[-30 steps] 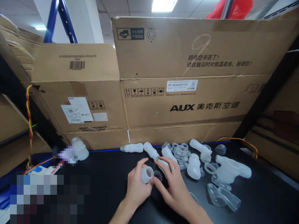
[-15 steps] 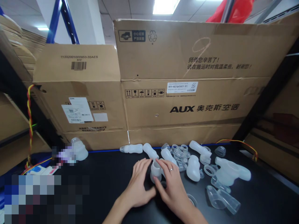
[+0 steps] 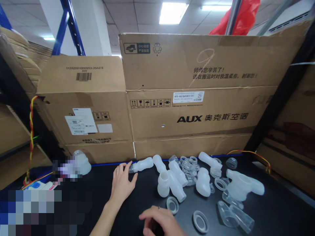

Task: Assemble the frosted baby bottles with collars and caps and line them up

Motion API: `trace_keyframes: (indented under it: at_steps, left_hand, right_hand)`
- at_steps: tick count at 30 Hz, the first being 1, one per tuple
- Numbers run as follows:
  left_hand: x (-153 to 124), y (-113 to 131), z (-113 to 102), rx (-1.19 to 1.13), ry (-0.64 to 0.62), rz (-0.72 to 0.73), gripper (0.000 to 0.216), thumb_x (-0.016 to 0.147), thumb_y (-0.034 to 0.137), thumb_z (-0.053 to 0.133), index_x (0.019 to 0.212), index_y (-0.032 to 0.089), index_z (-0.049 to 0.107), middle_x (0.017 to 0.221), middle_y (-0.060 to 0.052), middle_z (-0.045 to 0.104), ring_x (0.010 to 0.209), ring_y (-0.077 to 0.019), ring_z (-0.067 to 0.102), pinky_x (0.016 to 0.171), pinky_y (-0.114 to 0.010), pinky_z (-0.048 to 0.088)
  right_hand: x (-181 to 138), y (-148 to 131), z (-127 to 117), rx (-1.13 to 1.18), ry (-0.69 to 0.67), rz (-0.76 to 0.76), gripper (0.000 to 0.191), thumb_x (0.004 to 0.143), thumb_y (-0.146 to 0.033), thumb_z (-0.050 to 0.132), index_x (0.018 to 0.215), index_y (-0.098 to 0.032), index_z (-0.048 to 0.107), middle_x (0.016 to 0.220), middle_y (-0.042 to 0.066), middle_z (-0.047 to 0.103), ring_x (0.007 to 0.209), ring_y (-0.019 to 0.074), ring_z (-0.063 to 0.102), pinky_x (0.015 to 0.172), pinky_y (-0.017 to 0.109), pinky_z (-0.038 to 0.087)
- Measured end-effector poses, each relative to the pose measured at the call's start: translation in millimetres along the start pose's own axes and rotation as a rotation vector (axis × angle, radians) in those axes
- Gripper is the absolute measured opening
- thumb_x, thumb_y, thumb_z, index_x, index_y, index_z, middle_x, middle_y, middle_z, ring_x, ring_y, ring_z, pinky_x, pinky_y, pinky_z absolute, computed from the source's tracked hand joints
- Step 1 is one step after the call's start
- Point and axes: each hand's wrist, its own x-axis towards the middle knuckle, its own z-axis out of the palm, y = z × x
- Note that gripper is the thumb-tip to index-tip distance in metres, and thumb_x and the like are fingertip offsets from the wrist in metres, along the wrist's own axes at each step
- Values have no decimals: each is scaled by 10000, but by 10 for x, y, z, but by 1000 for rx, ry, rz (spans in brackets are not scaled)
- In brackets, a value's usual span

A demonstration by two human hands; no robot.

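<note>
Down at bottom centre, the right hand [image 3: 161, 220] is hanging with fingers bent; whether it's pinching anything, I cannot tell. Two flat rings [image 3: 197, 220] are lying just beyond on the desk [image 3: 133, 213]. Next, six pale bottles [image 3: 163, 184] are crowding the centre-right, one standing upright. Left of centre, the left hand [image 3: 122, 182] is resting, fingers spread, at the clear cap [image 3: 133, 168] of one capped bottle [image 3: 145, 163], lying mid-frame. It's looking light, smooth, perhaps slippery and slightly squeezable; the narrowed waist is probably offering the best hold. Farther right, clear rings [image 3: 189, 165] are overlapping beyond counting.
</note>
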Motion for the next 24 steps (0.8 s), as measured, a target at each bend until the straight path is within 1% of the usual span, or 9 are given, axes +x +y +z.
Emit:
trace_keyframes:
  at_steps: [2,4,7,12,14,16,19,22,24]
  left_hand:
    - [4,13,-22,-70,-2,-9,325,818,333,697,1124,226,726,1150,-111,697,1142,-368,648,1058,-599,457]
    - [21,28,-53,-148,-15,-7,273,823,359,709,1066,236,722,1110,-80,737,1089,-327,690,1008,-529,523]
    - [41,95,-119,-279,5,-10,325,862,462,693,1075,216,677,1056,-65,770,978,-260,744,899,-407,604]
    - [-37,351,-262,-463,201,-35,389,920,462,655,1190,191,588,1195,-129,742,1069,-270,744,903,-381,616]
    - [-109,473,-312,-406,161,98,326,900,379,699,1165,210,612,1105,-102,765,963,-249,768,833,-347,630]
    - [-186,603,-348,-292,34,361,294,873,280,721,1152,232,645,1041,-82,781,893,-237,778,796,-329,633]
    - [-288,807,-373,-216,-35,666,381,845,194,676,1222,244,652,1033,-97,798,890,-258,788,784,-348,638]
    - [-368,985,-368,-213,-12,763,505,822,176,676,1317,218,586,1050,-117,802,911,-273,789,806,-371,640]
    - [-406,1062,-357,-185,-42,742,568,820,169,682,1367,191,530,1076,-127,795,941,-274,782,826,-376,633]
  right_hand:
    - [22,46,45,28,-11,35,266,899,-289,594,1158,-257,649,844,15,750,750,177,719,722,260,570]
    - [38,50,13,-2,61,100,290,878,-266,584,1159,-246,653,922,46,741,852,204,712,802,312,571]
    - [64,0,-108,5,160,206,274,902,-260,562,1157,-235,657,982,67,716,898,211,690,839,337,564]
    - [97,-74,-195,133,218,366,307,997,-444,527,1150,-219,669,951,61,696,834,198,662,791,324,545]
    - [90,-65,-176,179,264,425,391,1012,-513,500,1242,-221,621,950,53,674,774,177,636,713,292,527]
    - [74,-41,-164,209,295,419,467,997,-548,523,1332,-222,533,954,39,651,680,145,588,619,255,484]
    - [51,-28,-210,173,310,328,472,920,-537,650,1235,-219,500,833,-19,602,592,120,518,552,230,411]
    - [53,-89,-329,63,320,286,306,916,-462,670,1042,-228,519,731,-46,572,603,130,522,577,234,406]
    - [62,-153,-418,-18,294,271,202,959,-408,612,1014,-225,545,777,-20,625,652,142,564,622,245,428]
